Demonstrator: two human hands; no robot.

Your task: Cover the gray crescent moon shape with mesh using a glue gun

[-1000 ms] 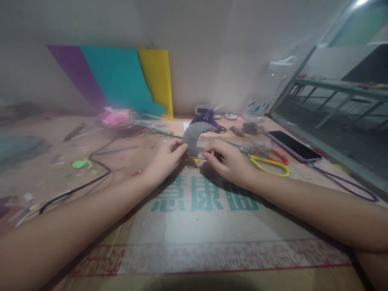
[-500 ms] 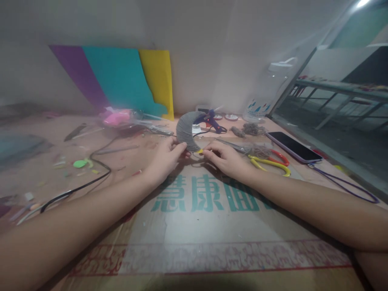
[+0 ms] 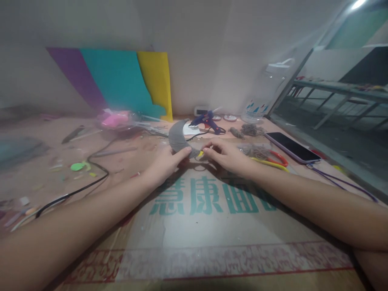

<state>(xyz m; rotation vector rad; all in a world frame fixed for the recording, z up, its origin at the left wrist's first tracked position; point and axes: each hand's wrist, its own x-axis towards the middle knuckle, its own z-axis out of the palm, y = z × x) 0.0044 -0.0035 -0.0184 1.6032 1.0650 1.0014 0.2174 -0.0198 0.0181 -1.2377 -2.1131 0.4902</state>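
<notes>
A crescent [image 3: 176, 136] wrapped in grey yarn is held up over the table, tilted, its upper horn pointing toward the back. My left hand [image 3: 166, 163] is closed on its lower part, thumb on top. At the lower end shows a small yellow tip [image 3: 200, 154]. My right hand [image 3: 222, 155] pinches at this tip with thumb and forefinger; whether yarn is also between the fingers is too small to tell. A thin grey loop of yarn [image 3: 199, 168] hangs just below. Behind the crescent, a dark blue glue gun [image 3: 207, 120] rests near the wall.
Scissors with a red and yellow handle [image 3: 279, 158], grey yarn scraps [image 3: 251, 129] and a phone [image 3: 292, 147] lie to the right. A clear bottle [image 3: 262, 95] stands behind. On the left are a black cable [image 3: 87, 185] and small scraps. Coloured sheets [image 3: 118, 81] lean on the wall.
The crescent has tipped left and down, showing its face more narrowly. My left hand has turned with it. My right hand stays pinched at the yellow tip.
</notes>
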